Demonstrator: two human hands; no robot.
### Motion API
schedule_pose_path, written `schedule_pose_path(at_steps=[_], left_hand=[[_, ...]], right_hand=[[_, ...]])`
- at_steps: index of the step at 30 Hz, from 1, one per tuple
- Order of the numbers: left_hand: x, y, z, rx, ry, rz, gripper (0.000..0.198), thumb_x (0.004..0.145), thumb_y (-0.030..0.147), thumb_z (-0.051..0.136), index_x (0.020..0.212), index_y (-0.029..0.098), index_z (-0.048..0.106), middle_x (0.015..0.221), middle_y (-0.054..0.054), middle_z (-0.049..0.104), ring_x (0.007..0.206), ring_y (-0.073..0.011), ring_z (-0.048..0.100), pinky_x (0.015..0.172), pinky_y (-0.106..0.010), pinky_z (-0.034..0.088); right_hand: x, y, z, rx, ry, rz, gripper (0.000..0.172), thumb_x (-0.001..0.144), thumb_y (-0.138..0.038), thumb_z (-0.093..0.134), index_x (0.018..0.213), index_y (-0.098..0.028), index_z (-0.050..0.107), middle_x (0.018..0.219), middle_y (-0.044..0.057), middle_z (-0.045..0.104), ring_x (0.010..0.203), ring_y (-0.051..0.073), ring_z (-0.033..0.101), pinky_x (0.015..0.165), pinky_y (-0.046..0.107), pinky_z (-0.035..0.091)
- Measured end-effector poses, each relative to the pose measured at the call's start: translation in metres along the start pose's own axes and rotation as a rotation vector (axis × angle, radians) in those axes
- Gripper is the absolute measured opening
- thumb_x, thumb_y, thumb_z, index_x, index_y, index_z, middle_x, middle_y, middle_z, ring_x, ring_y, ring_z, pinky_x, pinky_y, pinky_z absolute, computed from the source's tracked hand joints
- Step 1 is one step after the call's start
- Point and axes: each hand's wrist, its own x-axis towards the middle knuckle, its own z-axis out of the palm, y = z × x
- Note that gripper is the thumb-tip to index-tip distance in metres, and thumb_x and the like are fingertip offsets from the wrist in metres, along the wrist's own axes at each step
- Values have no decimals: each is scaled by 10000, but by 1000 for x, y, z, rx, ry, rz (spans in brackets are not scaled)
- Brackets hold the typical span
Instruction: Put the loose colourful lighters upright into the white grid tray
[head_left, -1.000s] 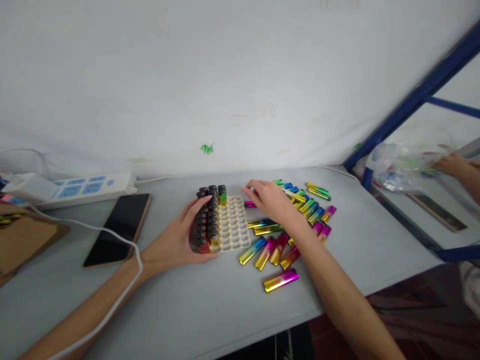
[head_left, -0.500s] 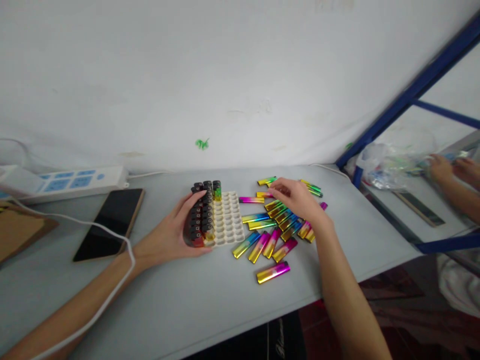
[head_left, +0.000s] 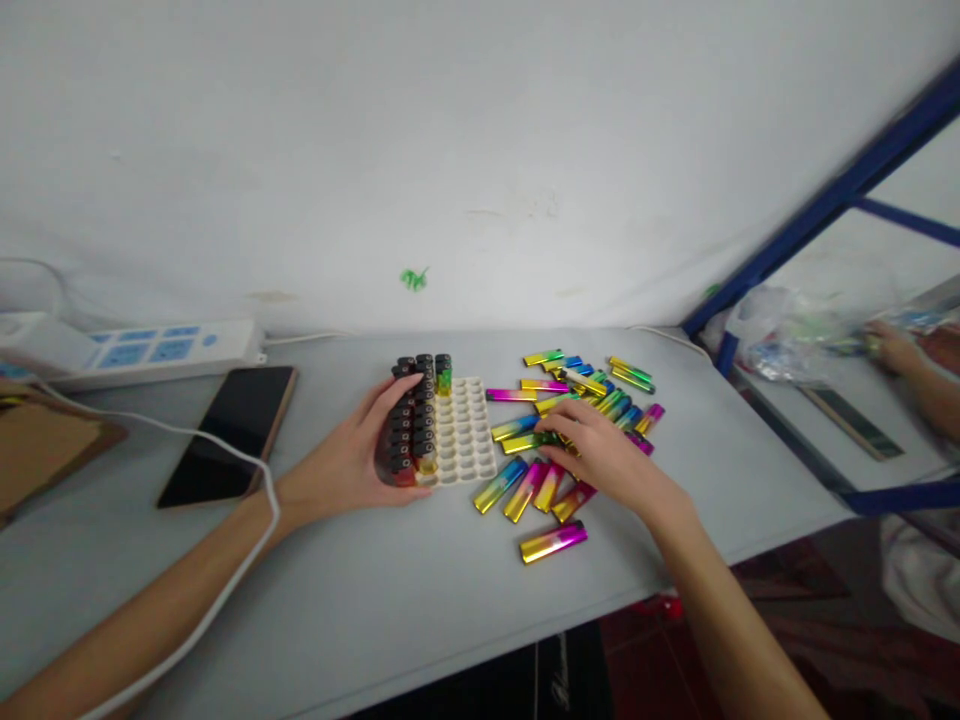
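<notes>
My left hand (head_left: 360, 445) is wrapped round the left side of a cream tray (head_left: 469, 440) with rows of small holes. Black-topped lighters (head_left: 403, 425) stand upright in the tray's left columns, and a single green-yellow lighter (head_left: 444, 375) stands at the back of the following column. Over the loose pile to the right, my right hand (head_left: 592, 450) has its thumb and fingers closed about the dark end of a yellow-green lighter (head_left: 520, 443) that lies on the table. Shiny rainbow lighters (head_left: 553, 542) are spread around and under this hand, which hides part of the pile.
A phone (head_left: 229, 435) and a white power strip (head_left: 165, 350) lie at the left, with a white cable (head_left: 259, 490) crossing above my left forearm. A blue metal frame (head_left: 825, 215) borders the right side. Beyond it are plastic bags (head_left: 772, 325) and another person's hand (head_left: 900, 350).
My right hand has come nearer and lower over the pile, from its back part to the yellow-green lighter. My left hand stays on the tray. The view has shifted slightly.
</notes>
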Motion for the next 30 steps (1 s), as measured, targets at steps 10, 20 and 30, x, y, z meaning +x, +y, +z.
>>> schedule_pose_path(at_steps=[10,20,30], left_hand=[[-2,-2,1,4,3,-6,1401,710,563,1021,1831,438,190,1818,-130,426,1622,-528,518,1361,-735,447],[-1,2,-1,5,-22,-22,1363,737,578,988,1833,365,206,1831,-124,410,1624,-531,514,1374,-671,458],[-2,5,-2,10,3,14,1342,747,527,1012,1829,348,239,1811,-159,450,1621,-478,543,1345,-644,505]], right_hand=[[18,3,-19,493,31,121,361,1208,-464,484,1064,-242,729,1006,81,823,924,251,784,916,435,640],[73,-13,-21,910,334,227,429,905,-627,891,1100,-250,827,795,-12,637,744,180,637,691,330,553],[88,-40,19,1553,100,258,523,958,-770,786,1124,-287,672,843,-17,696,720,170,654,708,318,603]])
